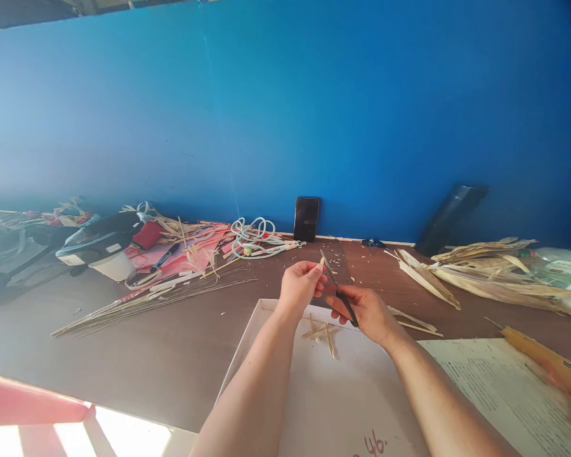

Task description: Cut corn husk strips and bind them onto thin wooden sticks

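My left hand [301,287] pinches a small pale sliver of straw [321,261] between thumb and fingers. My right hand [368,312] is closed round the dark handle of a thin-bladed knife [335,287]; its blade points up and left and meets the sliver at the left fingertips. Both hands hover over the far edge of a shallow white cardboard tray [261,330]. A few cut straw pieces [322,333] lie in the tray just below the hands.
Brown table [171,349] against a blue wall. A black phone [306,219] leans on the wall, a coiled white cable [254,238] beside it. Dried husks [480,273] at right, thin sticks [147,301] at left, printed paper [504,393], an orange-handled tool [547,362], a rice cooker [102,244].
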### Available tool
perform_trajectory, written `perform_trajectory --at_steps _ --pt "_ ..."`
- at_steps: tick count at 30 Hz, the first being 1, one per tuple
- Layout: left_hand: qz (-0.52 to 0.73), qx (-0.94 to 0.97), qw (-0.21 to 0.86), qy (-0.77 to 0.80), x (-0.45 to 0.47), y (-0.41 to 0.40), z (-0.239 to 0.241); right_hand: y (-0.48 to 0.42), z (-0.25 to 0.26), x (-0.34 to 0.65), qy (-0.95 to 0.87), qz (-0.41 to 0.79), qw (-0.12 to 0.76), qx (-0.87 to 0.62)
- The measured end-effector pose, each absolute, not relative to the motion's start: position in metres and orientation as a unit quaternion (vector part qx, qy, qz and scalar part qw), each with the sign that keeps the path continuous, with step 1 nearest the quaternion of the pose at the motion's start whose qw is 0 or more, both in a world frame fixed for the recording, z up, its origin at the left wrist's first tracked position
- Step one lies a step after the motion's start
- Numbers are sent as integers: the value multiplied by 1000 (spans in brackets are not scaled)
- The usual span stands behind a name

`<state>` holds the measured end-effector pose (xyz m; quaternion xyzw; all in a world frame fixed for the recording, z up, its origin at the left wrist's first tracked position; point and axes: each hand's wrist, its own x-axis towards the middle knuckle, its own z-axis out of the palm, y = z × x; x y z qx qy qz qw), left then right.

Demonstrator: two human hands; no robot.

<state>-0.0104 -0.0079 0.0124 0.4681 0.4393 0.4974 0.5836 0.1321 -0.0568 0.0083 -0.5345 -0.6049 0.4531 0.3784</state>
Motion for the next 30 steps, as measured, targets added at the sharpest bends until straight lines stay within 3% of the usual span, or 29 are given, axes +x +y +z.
perform_trajectory --at_steps 30 --pt "488 498 553 455 -9 -9 12 -58 11 131 -606 452 368 -541"
